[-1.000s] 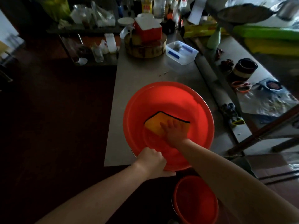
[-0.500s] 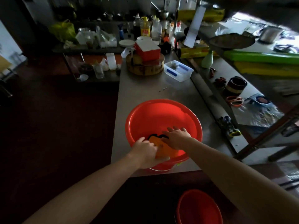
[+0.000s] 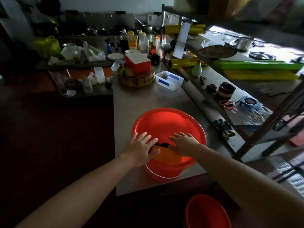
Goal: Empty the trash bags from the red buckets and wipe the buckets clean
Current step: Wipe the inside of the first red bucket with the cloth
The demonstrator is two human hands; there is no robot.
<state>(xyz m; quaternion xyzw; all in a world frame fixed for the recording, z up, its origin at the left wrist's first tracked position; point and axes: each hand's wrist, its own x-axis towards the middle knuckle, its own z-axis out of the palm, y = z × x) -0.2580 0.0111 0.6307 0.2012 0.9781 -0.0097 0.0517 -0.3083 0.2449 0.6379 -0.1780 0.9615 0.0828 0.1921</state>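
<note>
Red plastic, and it's upright now! The bucket was tipped toward the person a second ago, with the left hand clamped on the rim and the right hand scrubbing the bottom. Now it stands flat on the steel table and the grip is gone. The left hand lies wide and flat over the near-left rim, fingers spread, thumb touching the cloth. The right hand is wide too, palm down on that orange cloth, which has climbed from the floor of the bucket to the near wall and rim.

My read: the bottom is done and the wipe has moved to the rim. No bag shows inside.

Watch the edges. The bucket sits close to the table's near edge, and the left edge runs just beside the left hand, so a hard pull this way could drag it off. Beyond it there's bare steel up to the clear box. To the right, gloves lie near. A second bucket waits on the floor below the near corner, in shadow.
</note>
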